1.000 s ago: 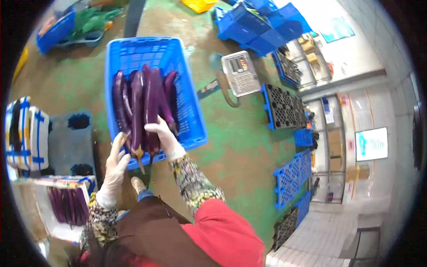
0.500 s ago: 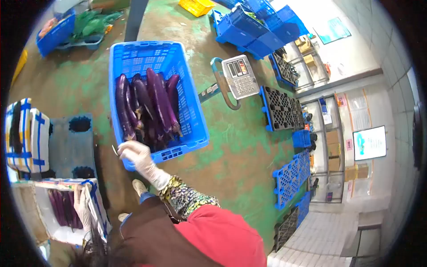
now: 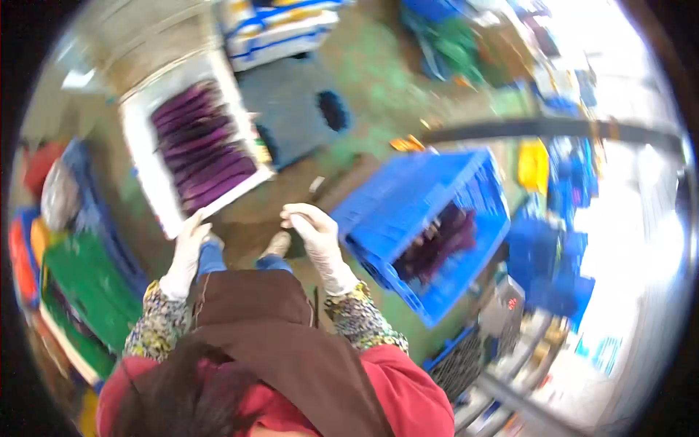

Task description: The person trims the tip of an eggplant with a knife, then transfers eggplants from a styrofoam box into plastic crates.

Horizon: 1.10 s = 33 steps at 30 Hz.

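Note:
My left hand (image 3: 188,255), in a white glove, is beside the near corner of a white foam box (image 3: 137,164), its fingers stretched out; whether they touch the rim is unclear. Long purple eggplants (image 3: 200,149) lie side by side in that box. My right hand (image 3: 319,244), also gloved, hovers left of a blue plastic crate (image 3: 404,189). Its fingers are loosely bent, thumb apart, and nothing shows in them. More eggplants (image 3: 440,244), blurred by motion, lie inside the crate.
A grey-blue pallet (image 3: 295,91) lies beyond the foam box, with taped foam boxes (image 3: 284,36) behind it. A scale display (image 3: 502,306) stands by the crate. At the left is a green board or lid (image 3: 98,291). Blue crates (image 3: 546,255) stand at the right.
The view has swung left toward the foam box. My right hand has come away from the blue crate's rim. My left hand has shifted from the box's side to its near corner.

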Available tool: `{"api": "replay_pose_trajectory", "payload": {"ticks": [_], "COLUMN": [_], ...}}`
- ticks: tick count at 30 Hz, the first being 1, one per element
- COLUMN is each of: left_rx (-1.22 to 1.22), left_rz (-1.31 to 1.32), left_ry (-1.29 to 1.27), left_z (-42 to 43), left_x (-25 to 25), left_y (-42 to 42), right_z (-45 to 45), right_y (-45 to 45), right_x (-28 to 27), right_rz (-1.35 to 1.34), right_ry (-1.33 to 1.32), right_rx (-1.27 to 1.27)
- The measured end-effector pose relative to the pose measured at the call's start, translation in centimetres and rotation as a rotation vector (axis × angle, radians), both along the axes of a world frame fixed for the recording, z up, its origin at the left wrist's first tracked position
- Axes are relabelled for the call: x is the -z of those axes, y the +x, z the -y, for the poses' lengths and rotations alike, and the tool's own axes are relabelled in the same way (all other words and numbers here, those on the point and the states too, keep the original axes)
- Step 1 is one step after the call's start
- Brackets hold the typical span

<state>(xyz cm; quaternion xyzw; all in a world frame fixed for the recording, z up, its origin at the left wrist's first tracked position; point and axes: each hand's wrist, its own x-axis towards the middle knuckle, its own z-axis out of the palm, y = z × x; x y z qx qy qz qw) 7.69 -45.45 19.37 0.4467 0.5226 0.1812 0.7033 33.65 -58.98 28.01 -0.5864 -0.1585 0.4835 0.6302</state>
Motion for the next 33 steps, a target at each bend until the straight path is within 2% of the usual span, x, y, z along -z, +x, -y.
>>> {"api": "replay_pose_trajectory", "payload": {"ticks": [4, 6, 8, 11, 13, 15, 17, 18, 19, 20, 21, 22, 23, 25, 26, 27, 28, 29, 30, 31, 32, 33], "left_rx": [-0.102, -0.173, -0.252, -0.267, -0.308, -0.291, -0.284, -0.274, -0.269, -0.263, -0.249, -0.207, -0.209, 0.161, 0.323, 0.488, 0.652, 0.814, 0.834, 0.959, 0.791, 0.750], "left_rz": [-0.043, -0.031, -0.091, -0.137, -0.146, -0.123, -0.069, -0.078, -0.046, 0.027, 0.104, 0.092, 0.055, -0.093, -0.239, -0.381, -0.519, -0.651, -0.662, -0.624, -0.600, -0.619], "left_ry": [-0.060, -0.073, -0.090, -0.079, -0.106, -0.151, -0.208, -0.247, -0.316, -0.341, -0.400, -0.361, -0.448, 0.014, 0.161, 0.311, 0.304, 0.307, 0.312, 0.182, 0.401, 0.569], "left_z": [-4.4, -8.8, -11.5, -15.5, -16.9, -17.6, -17.5, -17.5, -17.2, -16.6, -17.2, -15.0, -15.3, -14.2, -14.3, -14.8, -16.3, -17.9, -18.9, -22.7, -20.6, -18.9], "left_x": [2.5, 1.2, 2.4, 2.2, 3.3, 4.9, 6.9, 7.6, 9.0, 10.7, 10.7, 15.2, 16.8, 23.7, 27.4, 30.8, 32.1, 32.6, 34.1, 33.0, 36.5, 39.6], "left_y": [-8.6, -12.8, -17.9, -23.3, -25.1, -25.3, -24.5, -22.9, -21.7, -20.5, -17.8, -17.6, -15.5, -13.1, -11.8, -10.6, -9.1, -7.4, -6.6, -4.5, -5.2, -4.9], "right_z": [-7.3, -11.7, -14.5, -16.4, -16.8, -17.3, -16.1, -16.2, -15.5, -15.7, -15.9, -14.5, -16.0, -20.0, -21.1, -23.0, -24.3, -17.5, -21.2, -21.7, -23.9, -30.8], "right_y": [-6.6, -11.2, -15.5, -20.2, -21.9, -21.6, -19.7, -18.4, -16.5, -14.5, -12.0, -9.3, -7.9, -6.5, -6.1, -6.9, -7.8, -5.3, -4.3, -13.9, -20.9, -13.8], "right_x": [4.6, 7.0, 9.9, 14.7, 16.6, 19.0, 24.3, 26.3, 29.7, 31.4, 33.7, 39.1, 39.2, 39.8, 40.7, 39.1, 37.9, 48.2, 45.2, 43.3, 42.4, 36.8], "right_rz": [-0.052, -0.073, -0.190, -0.240, -0.267, -0.113, 0.212, 0.104, 0.198, 0.138, 0.351, 0.498, 0.446, 0.156, -0.013, -0.223, -0.433, -1.067, -1.035, -0.893, -0.668, -0.395], "right_ry": [-0.090, -0.181, -0.203, -0.275, -0.402, -0.490, -0.491, -0.566, -0.565, -0.554, -0.639, -0.608, -0.539, -0.611, -0.662, -0.722, -0.777, -0.272, -0.265, -0.816, -1.367, -1.903], "right_rx": [-0.203, -0.300, -0.351, -0.481, -0.452, -0.503, -0.498, -0.374, -0.293, -0.206, -0.282, -0.297, -0.204, -0.020, 0.089, 0.146, 0.210, -0.098, -0.095, -0.281, -0.394, -0.414]}}
